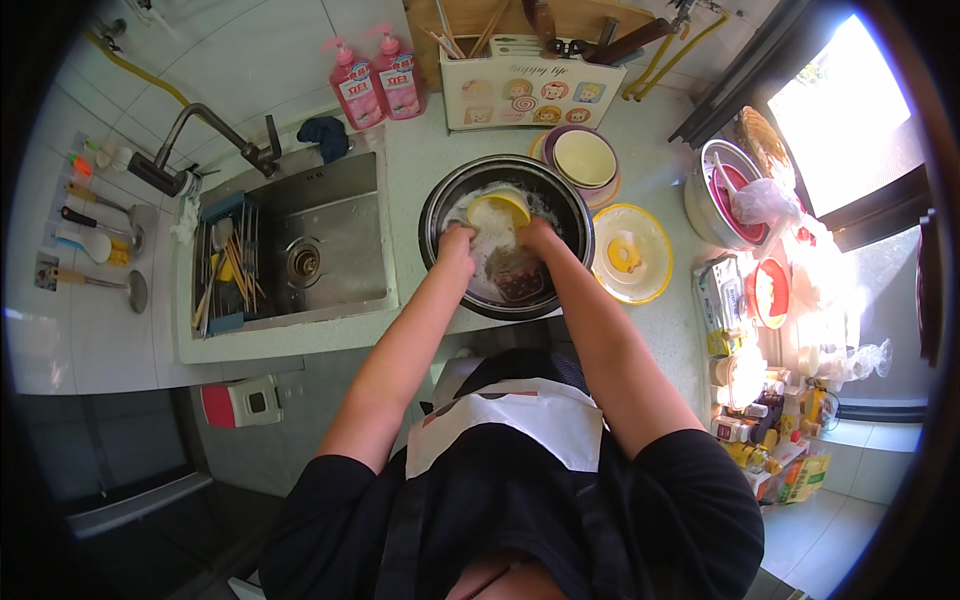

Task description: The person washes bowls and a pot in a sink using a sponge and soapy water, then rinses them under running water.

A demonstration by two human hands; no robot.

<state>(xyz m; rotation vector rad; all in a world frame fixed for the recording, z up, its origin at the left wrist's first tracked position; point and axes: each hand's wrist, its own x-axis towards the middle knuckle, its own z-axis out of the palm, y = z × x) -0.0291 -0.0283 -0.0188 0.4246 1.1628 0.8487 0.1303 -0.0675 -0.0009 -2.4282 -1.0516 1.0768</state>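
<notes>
A dark metal basin (433, 259) of sudsy water stands on the counter in front of me, and both my hands reach into it. A yellow bowl (517, 204) lies tilted in the suds at the far side. My right hand (537, 234) grips its near right edge, with the fingertips partly hidden. Left of the bowl, my left hand (456, 244) dips into the foam; its fingers are largely covered, and whether they hold anything is unclear. Under the water near me shows a brown dotted item (519, 285), too blurred to name.
Left is a steel sink (349, 247) with a rack of chopsticks (236, 262). Right of the basin are a yellow-rimmed plate (651, 259) and stacked bowls (585, 159). Behind stand two pink pump bottles (379, 86) and a knife holder (532, 90). Bottles and jars (750, 427) line the right side.
</notes>
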